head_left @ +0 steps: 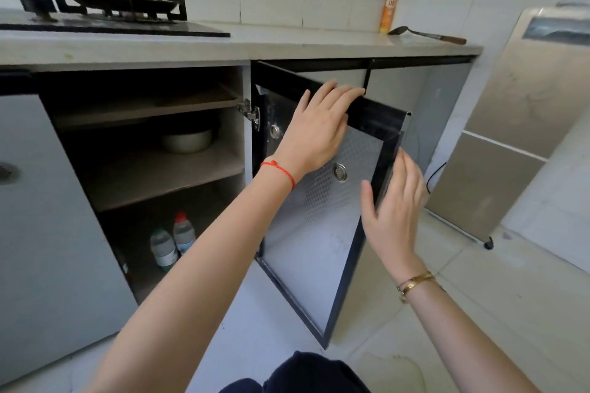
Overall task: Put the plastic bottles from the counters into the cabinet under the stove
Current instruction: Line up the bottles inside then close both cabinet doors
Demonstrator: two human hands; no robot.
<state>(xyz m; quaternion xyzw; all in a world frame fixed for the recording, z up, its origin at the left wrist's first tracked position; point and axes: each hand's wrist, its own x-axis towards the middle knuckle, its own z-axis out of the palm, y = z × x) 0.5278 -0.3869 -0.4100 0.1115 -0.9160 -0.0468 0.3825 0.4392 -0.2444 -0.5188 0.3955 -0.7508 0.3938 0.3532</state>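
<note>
Two clear plastic bottles stand side by side on the floor of the open cabinet point(153, 169) under the stove point(105, 14): one with a red cap point(183, 231) and one nearer the front point(163, 249). The cabinet's right door point(322, 249) hangs open, its perforated metal inside facing me. My left hand point(314, 134) lies over the door's top edge with straight fingers. My right hand point(394, 210) touches the door's outer side edge, fingers straight. An orange and yellow spray bottle point(390, 9) stands on the counter point(287, 41) at the back right.
A dark ladle point(426, 34) lies on the counter next to the spray bottle. A metal bowl point(186, 139) sits on the cabinet's middle shelf. The left door point(41, 233) stands open too. A grey appliance on wheels point(517, 124) stands to the right on the tiled floor.
</note>
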